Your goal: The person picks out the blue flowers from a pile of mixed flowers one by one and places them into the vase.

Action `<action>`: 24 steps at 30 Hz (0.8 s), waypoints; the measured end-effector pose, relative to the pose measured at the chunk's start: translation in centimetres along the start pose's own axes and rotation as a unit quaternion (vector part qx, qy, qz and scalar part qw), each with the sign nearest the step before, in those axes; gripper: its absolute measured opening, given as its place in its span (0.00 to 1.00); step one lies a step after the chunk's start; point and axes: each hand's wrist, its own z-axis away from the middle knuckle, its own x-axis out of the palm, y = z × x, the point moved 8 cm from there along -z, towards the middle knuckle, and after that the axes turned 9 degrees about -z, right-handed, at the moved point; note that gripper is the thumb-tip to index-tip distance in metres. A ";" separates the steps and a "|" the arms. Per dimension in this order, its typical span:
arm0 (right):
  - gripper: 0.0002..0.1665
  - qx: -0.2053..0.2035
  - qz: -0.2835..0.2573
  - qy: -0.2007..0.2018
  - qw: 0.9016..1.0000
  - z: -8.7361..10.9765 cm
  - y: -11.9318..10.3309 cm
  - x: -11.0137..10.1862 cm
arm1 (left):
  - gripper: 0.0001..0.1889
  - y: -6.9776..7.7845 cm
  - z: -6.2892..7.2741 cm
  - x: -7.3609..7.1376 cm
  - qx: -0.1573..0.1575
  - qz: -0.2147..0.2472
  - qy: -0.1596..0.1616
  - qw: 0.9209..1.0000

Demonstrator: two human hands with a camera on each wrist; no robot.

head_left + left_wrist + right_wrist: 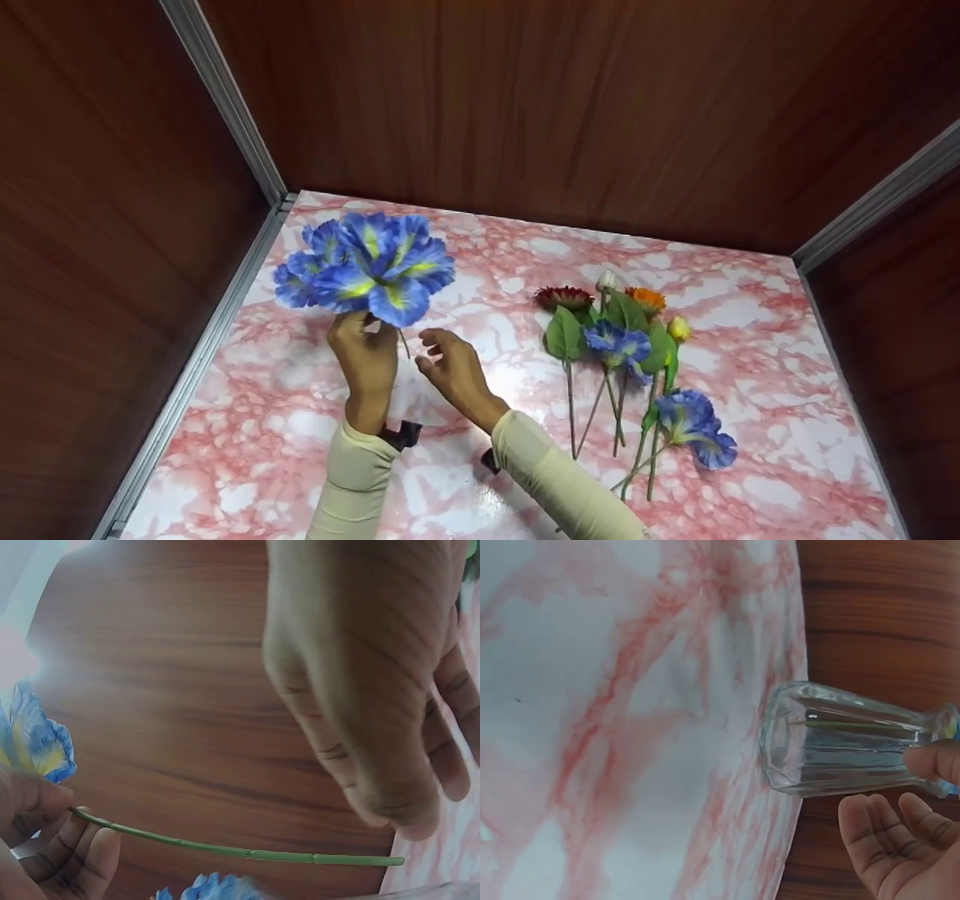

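A large blue iris with yellow streaks (pixel 409 292) is held up at the left of the table. My left hand (pixel 364 352) pinches its green stem (pixel 247 853) just below the bloom; the stem's lower end hangs free. My right hand (pixel 457 367) is just right of the stem, fingers loosely bent, holding nothing. A clear fluted glass vase (pixel 847 742) stands on the table in the right wrist view, with a thin stem inside. Bloom and left hand hide the vase in the head view. More blue petals (pixel 300 277) show behind the held iris.
On the right of the table (pixel 780 427) lie several artificial flowers: a dark red daisy (pixel 564 297), an orange one (pixel 646 300), a white bud (pixel 607 281), a yellow bud (pixel 679 328) and blue irises (pixel 694 424). Brown wood-grain panels (pixel 525 112) enclose the table.
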 end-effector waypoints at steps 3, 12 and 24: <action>0.20 0.001 0.016 -0.004 1.000 -0.4 -0.1 0.1 | 0.11 0.0 -0.4 -0.6 0.002 0.008 0.013 1.000; 0.24 0.018 0.037 -0.018 0.999 -1.2 0.2 0.8 | 0.09 0.6 -1.2 -2.8 0.020 0.036 0.053 0.998; 0.36 0.061 -0.014 -0.035 0.997 -2.4 0.2 2.1 | 0.10 2.1 -2.1 -6.2 -0.019 0.448 0.198 0.872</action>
